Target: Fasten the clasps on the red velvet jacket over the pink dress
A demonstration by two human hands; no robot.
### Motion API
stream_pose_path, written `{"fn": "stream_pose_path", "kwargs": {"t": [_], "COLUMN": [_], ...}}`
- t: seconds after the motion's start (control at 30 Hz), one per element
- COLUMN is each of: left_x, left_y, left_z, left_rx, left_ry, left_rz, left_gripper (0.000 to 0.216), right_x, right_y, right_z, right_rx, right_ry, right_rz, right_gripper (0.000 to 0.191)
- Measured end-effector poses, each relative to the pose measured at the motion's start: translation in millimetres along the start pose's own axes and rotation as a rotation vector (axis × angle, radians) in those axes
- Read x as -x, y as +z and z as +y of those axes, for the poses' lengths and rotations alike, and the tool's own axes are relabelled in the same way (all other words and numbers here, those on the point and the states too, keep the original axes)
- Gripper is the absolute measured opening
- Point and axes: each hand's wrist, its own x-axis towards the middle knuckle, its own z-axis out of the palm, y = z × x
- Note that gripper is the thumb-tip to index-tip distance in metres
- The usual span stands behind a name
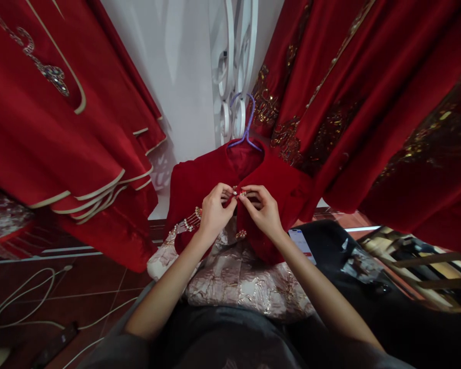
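Observation:
A red jacket [200, 179] hangs in front of me on a purple clothes hanger [249, 120]. Both my hands meet at its front opening, near a small beaded button [235, 190]. My left hand [216, 210] pinches the left front edge beside that button, fingers closed. Opposite it, my right hand [262, 209] pinches the other edge, thumb and fingertips together. The fingertips partly hide the fastening, so I cannot tell whether it is joined. Lower on the opening sits another beaded button [241, 234]. Bead fringe [193, 219] trims the sleeve at the left.
Pale brocade fabric [249, 282] lies across my lap. Red garments [80, 128] hang at the left, and red gowns with gold sequins [330, 113] at the right. A phone [301, 245] and a clear plastic bag [363, 265] rest at the right. White cables [26, 292] cross the floor.

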Motion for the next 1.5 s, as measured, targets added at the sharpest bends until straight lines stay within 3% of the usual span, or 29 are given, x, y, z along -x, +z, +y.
{"fn": "stream_pose_path", "kwargs": {"t": [0.33,0.5,0.7,1.0,1.27,1.37,1.5], "left_x": [-3,-5,-9,-17,-20,-16,-4], "left_y": [-6,-8,-11,-15,-19,-14,-16], "left_z": [-1,-1,5,6,14,9,-6], "left_rx": [-0.075,-0.059,-0.093,-0.181,-0.286,-0.162,0.060], "left_ry": [0.128,0.103,0.169,0.230,0.336,0.243,0.025], "left_rz": [-0.163,-0.164,-0.220,-0.300,-0.394,-0.347,-0.202], "left_gripper": [0.009,0.005,0.004,0.006,0.010,0.012,0.022], "right_x": [-3,-1,-2,-6,-19,-13,8], "right_y": [-1,-4,-4,-10,-19,-14,-10], "right_z": [-2,-4,-7,-2,-5,-3,11], "right_rx": [0.031,0.042,0.043,-0.088,-0.120,-0.066,0.131], "right_ry": [-0.045,-0.047,-0.019,0.089,0.172,0.106,-0.035], "right_rz": [0.084,0.080,0.098,-0.003,-0.176,-0.136,-0.128], "right_gripper": [0.019,0.020,0.022,0.029,0.027,0.032,0.065]}}
